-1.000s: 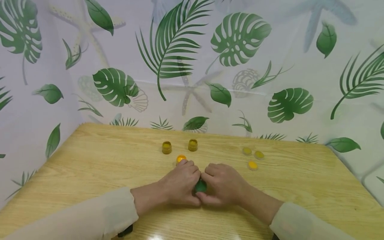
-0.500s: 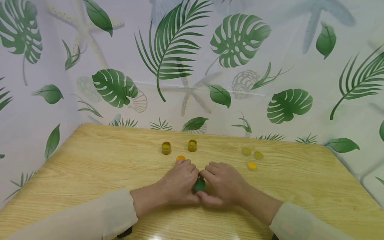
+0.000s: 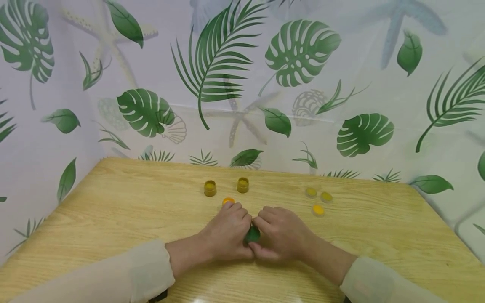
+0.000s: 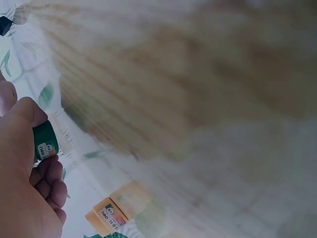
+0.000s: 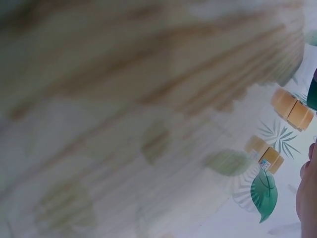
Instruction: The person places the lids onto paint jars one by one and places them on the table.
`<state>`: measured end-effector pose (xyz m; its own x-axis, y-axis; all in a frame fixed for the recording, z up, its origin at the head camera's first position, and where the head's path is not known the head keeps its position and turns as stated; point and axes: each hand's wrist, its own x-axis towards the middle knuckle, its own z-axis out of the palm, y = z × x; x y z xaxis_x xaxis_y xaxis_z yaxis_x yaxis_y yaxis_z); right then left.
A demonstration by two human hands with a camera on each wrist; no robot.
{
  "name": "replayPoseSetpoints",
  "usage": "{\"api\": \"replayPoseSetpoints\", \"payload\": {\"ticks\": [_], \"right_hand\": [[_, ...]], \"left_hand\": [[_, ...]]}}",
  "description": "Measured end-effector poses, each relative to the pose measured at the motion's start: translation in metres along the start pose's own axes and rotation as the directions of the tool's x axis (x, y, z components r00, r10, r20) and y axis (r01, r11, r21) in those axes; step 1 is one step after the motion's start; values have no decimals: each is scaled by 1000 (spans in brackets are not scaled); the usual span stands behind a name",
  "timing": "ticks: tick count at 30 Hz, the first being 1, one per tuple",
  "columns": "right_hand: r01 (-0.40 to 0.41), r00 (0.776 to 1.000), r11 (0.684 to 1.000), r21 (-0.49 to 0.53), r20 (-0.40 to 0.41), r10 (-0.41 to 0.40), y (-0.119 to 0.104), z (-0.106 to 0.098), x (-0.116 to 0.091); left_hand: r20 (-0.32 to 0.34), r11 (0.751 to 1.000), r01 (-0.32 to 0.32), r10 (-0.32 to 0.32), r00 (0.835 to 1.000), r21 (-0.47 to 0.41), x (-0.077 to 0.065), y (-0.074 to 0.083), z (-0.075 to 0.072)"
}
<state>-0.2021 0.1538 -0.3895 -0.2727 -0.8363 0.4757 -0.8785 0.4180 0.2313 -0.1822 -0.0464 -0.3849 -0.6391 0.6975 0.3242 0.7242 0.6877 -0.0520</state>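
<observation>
Both hands meet over a small green jar [image 3: 252, 234] near the middle of the table. The left hand [image 3: 229, 233] grips it from the left; in the left wrist view the thumb and curled fingers hold the green labelled jar [image 4: 46, 141]. From the right, the right hand [image 3: 282, 233] curls its fingers and thumb around the same jar. Much of the jar is hidden by the hands. Just beyond the left knuckles stands an orange jar [image 3: 228, 201], partly covered by that hand.
Two brownish-yellow jars [image 3: 210, 188] stand farther back on the wooden table [image 3: 132, 202]. To the right lie three small round discs resembling lids, two dull yellow [image 3: 311, 192] and one bright orange-yellow [image 3: 318, 210]. A leaf-printed cloth [image 3: 227, 139] rises behind the table.
Both hands keep their hold on the green jar in nearly the same place. The visible green surface shifts and tilts slightly between frames. The other jars and the discs stay put.
</observation>
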Motion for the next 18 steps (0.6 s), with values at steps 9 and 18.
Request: {"api": "replayPoseSetpoints", "payload": {"ticks": [9,18], "right_hand": [[42,989,998,-54,-139,-49,1,4,1],[29,989,1000,-9,-148,-30,1,3,2]], "left_hand": [[-77,997,-36,41,996,66,0,0,5],[-152,1000,-4,7,988,16,-2,2,4]]}}
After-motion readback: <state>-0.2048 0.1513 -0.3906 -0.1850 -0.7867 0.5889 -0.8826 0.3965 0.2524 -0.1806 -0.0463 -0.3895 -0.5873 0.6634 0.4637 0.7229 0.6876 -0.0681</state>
